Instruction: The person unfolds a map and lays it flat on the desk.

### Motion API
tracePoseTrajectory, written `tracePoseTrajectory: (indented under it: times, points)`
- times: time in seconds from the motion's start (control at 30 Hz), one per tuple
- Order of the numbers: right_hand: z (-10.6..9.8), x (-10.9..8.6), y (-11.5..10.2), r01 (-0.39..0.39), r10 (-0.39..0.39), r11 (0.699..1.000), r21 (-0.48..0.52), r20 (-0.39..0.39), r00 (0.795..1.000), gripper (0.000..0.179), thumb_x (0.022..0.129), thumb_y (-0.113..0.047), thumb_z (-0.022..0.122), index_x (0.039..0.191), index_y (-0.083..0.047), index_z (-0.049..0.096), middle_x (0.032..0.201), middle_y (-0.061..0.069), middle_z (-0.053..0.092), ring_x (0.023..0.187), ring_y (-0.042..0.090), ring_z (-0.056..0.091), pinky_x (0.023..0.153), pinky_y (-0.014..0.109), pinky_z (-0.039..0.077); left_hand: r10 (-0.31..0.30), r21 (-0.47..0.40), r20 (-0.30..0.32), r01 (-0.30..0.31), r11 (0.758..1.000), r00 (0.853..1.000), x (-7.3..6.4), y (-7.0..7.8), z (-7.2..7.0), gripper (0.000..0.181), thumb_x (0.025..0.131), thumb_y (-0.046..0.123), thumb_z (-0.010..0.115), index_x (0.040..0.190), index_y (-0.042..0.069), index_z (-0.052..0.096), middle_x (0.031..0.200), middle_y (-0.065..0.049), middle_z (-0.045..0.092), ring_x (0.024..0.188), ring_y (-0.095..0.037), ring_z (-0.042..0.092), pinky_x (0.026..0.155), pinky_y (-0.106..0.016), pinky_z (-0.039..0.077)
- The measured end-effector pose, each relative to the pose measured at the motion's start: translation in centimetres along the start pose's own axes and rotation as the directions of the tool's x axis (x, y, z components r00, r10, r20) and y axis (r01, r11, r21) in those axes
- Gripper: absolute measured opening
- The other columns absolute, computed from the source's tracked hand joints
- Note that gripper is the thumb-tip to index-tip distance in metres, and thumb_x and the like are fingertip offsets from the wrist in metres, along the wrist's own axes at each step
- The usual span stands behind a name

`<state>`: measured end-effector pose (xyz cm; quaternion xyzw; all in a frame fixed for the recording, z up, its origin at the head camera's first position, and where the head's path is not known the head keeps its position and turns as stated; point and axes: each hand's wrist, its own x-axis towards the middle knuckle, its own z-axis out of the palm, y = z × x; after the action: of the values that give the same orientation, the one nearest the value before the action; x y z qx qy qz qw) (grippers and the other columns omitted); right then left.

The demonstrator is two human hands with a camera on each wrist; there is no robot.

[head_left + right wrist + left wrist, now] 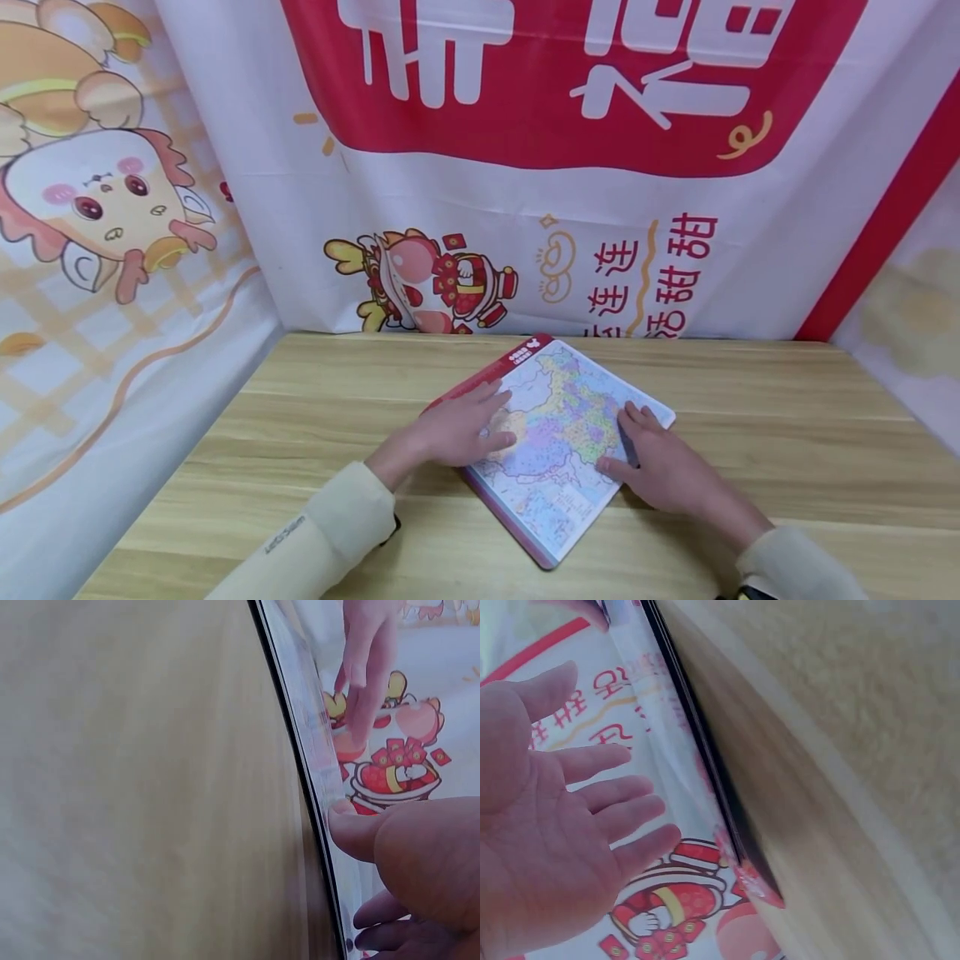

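A flat, rounded-corner map board [540,429] lies turned at an angle on the table, its coloured map facing up and a red band along the upper left side. Over its left part is my left hand [461,429], fingers extended and thumb apart. The left wrist view shows that palm and its straight fingers beside the board's dark edge [697,735], gripping nothing. At the right corner, my right hand [663,467] has its fingers stretched over the border and its thumb over the map. In the right wrist view the thumb [356,829] is right at the board's edge.
The wood-grain table [780,450] extends around the board. Behind it hangs a white and red printed cloth [480,183] with cartoon figures and characters. Another printed cloth [135,333] closes off the left side. Both forearms wear pale sleeves [322,533].
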<state>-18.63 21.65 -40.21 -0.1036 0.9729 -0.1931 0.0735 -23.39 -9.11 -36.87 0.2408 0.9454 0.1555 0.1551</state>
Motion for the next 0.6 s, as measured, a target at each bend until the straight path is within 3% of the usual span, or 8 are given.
tracePoseTrajectory:
  times: [0.23,0.6]
  points:
    - [0.5,-1.0,-0.5,0.007,-0.007,1.000,0.006,-0.005,1.000,0.104,0.095,-0.067,0.067,0.160,0.009,0.037,0.170,0.033,0.027,0.158,0.056,0.023,0.124,0.071,0.030,0.000,-0.101,0.044,0.005,0.995,0.999,0.7,-1.1,0.1,0.081,0.102,0.048,0.065,0.169,0.019,0.030,0.180,-0.003,0.020,0.169,-0.025,0.014,0.135,-0.055,0.022]
    - [0.8,-1.4,-0.4,0.019,-0.019,1.000,0.007,-0.006,1.000,0.103,0.095,-0.066,0.066,0.161,0.007,0.035,0.173,0.030,0.024,0.160,0.053,0.022,0.125,0.070,0.030,-0.020,-0.108,0.086,0.030,0.994,0.996,0.5,-1.5,0.1,0.080,0.102,0.050,0.063,0.168,0.018,0.032,0.180,-0.002,0.019,0.169,-0.025,0.013,0.136,-0.054,0.020]
